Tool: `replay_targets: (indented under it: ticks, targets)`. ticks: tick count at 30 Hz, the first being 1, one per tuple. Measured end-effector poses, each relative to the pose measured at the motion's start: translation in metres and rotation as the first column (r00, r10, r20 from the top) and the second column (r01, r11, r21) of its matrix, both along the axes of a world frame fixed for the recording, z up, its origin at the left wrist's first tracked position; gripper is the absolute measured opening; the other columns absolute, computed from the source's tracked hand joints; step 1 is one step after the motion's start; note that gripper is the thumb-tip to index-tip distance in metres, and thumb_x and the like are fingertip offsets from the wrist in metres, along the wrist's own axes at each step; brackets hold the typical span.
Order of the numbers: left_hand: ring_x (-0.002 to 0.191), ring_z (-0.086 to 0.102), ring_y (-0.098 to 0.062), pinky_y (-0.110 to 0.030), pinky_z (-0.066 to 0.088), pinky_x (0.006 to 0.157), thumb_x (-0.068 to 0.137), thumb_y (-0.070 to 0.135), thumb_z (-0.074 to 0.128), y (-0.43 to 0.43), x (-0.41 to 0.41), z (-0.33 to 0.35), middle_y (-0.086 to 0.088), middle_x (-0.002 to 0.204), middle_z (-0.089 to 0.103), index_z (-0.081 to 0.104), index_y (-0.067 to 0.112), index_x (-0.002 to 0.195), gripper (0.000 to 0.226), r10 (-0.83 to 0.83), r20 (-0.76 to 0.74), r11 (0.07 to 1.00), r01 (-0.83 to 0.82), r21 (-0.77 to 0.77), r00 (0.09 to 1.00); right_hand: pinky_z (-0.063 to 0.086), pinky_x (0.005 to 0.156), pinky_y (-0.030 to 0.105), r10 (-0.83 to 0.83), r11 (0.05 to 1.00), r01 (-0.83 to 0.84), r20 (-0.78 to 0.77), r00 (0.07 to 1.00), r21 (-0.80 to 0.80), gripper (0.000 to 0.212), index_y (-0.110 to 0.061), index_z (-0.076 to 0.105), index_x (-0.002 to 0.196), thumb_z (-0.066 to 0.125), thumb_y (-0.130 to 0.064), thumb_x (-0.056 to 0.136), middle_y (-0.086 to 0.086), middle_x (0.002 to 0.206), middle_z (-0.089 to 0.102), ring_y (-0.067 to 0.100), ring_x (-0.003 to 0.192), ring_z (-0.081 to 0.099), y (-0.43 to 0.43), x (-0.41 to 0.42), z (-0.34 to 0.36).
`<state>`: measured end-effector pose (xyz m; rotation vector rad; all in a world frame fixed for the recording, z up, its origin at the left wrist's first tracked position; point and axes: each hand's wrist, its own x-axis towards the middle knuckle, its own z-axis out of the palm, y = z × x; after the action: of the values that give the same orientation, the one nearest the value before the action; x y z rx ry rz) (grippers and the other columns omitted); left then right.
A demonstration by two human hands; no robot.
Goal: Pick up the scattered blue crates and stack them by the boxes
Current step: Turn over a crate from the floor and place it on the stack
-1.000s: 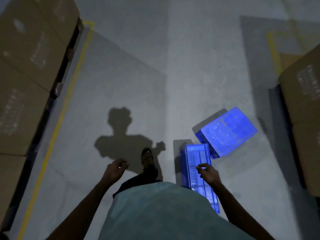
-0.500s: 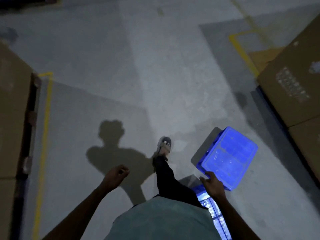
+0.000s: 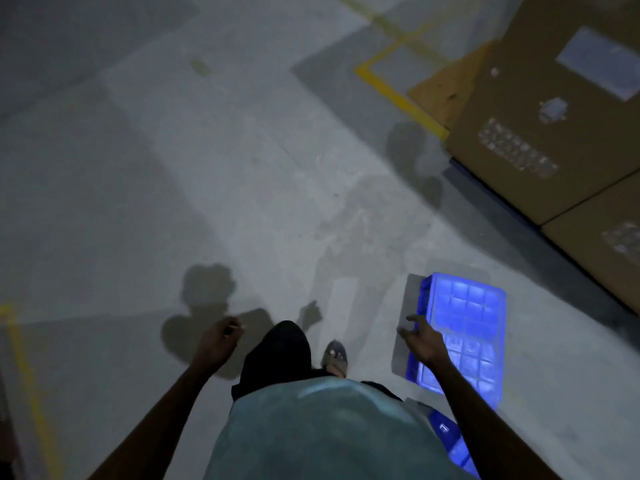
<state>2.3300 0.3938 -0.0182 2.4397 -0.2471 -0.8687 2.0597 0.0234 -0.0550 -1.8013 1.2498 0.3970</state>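
Blue gridded rectangular crate (image 3: 465, 327), upturned.

**Materials and surface finishes in view**

The blue crate (image 3: 464, 327) just ahead on my right is moulded plastic, its upturned base ribbed in a grid and faintly glossy where light strikes it. A second blue crate (image 3: 450, 441), near my right side, shows the same plastic. The floor (image 3: 242, 168) is matt grey concrete, mottled and slightly rough, marked with dull yellow painted lines (image 3: 398, 95). The boxes (image 3: 554, 109) at far right are matt brown cardboard, one bearing a pale paper label (image 3: 599, 62). My shirt (image 3: 325, 431) is soft, matt cloth.
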Motion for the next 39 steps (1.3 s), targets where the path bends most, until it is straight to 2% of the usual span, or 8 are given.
replay_targets:
  ticks: [3,5,12,15,22,28,32,39]
  targets:
    - [0.066,0.064,-0.013,-0.03,0.047,0.066,0.097,0.019,0.069,-0.055,0.069,-0.01,0.008,0.071,0.068,0.065,0.026,0.081,0.018,-0.163,0.036,0.987,0.163,0.01,0.986,0.04,0.076,0.031,-0.082,0.996,0.083,0.043,0.996,-0.024,0.037,-0.017,0.054,0.129,0.063,-0.035,0.098,-0.002,0.07,0.066,0.025,0.086,0.063,-0.024,0.043,0.006]
    - [0.072,0.068,-0.017,-0.034,0.052,0.072,0.096,0.02,0.07,-0.089,0.113,-0.018,0.006,0.076,0.071,0.068,0.025,0.083,0.014,-0.238,0.005,0.971,0.238,0.029,0.971,0.042,0.078,0.032,-0.147,0.989,0.147,0.019,0.989,-0.03,0.038,-0.015,0.055,0.129,0.064,-0.034,0.098,-0.001,0.069,0.064,0.03,0.093,0.066,-0.036,0.06,0.004]
    - [0.079,0.071,-0.018,-0.031,0.052,0.076,0.095,0.02,0.067,-0.229,0.261,-0.029,0.005,0.081,0.076,0.071,0.025,0.086,0.011,-0.478,-0.097,0.877,0.481,0.011,0.873,0.044,0.091,0.036,-0.505,0.861,0.508,-0.178,0.844,-0.036,0.047,-0.015,0.058,0.131,0.068,-0.04,0.094,0.017,0.109,0.072,0.036,0.118,0.062,-0.042,0.084,-0.008]
    - [0.072,0.07,-0.018,-0.033,0.056,0.069,0.095,0.004,0.064,-0.29,0.316,-0.031,0.003,0.074,0.075,0.071,0.028,0.081,0.029,-0.596,-0.102,0.803,0.595,-0.04,0.797,0.042,0.088,0.035,-0.644,0.761,0.646,-0.188,0.741,-0.064,0.046,-0.01,0.058,0.13,0.068,-0.037,0.095,0.01,0.09,0.071,0.033,0.113,0.066,-0.037,0.101,0.005]
    - [0.077,0.072,-0.017,-0.041,0.059,0.079,0.08,0.041,0.057,-0.448,0.392,-0.028,0.009,0.073,0.075,0.071,0.035,0.081,0.015,-0.838,-0.128,0.537,0.843,-0.022,0.53,0.034,0.078,0.032,-0.836,0.548,0.826,-0.127,0.534,-0.13,0.036,-0.003,0.06,0.123,0.069,-0.026,0.096,0.011,0.075,0.068,0.034,0.104,0.068,-0.052,0.149,0.03]
    - [0.07,0.072,-0.018,-0.041,0.06,0.077,0.077,0.047,0.054,-0.579,0.379,-0.043,0.011,0.072,0.074,0.069,0.044,0.086,0.018,-0.936,-0.112,0.337,0.941,-0.013,0.334,0.042,0.089,0.034,-0.94,0.338,0.939,-0.065,0.334,-0.064,0.039,-0.01,0.06,0.126,0.068,-0.033,0.095,0.011,0.092,0.07,0.033,0.112,0.064,-0.083,0.154,0.015]
    - [0.076,0.072,-0.014,-0.041,0.06,0.08,0.086,0.033,0.061,-0.66,0.308,-0.016,0.014,0.077,0.074,0.069,0.044,0.084,0.014,-0.979,-0.095,0.179,0.984,0.003,0.178,0.041,0.087,0.032,-0.978,0.2,0.98,-0.058,0.198,-0.022,0.037,-0.009,0.06,0.127,0.065,-0.031,0.098,0.009,0.085,0.068,0.031,0.109,0.066,-0.102,0.145,0.013]
    - [0.082,0.072,-0.011,-0.041,0.059,0.082,0.088,0.045,0.06,-0.771,0.176,-0.029,0.015,0.079,0.073,0.067,0.04,0.087,0.009,-0.982,-0.132,-0.144,0.989,0.037,-0.138,0.044,0.086,0.035,-0.994,0.036,0.999,-0.106,0.035,-0.006,0.039,-0.014,0.06,0.128,0.063,-0.036,0.097,0.008,0.095,0.075,0.032,0.111,0.064,-0.121,0.103,0.005]
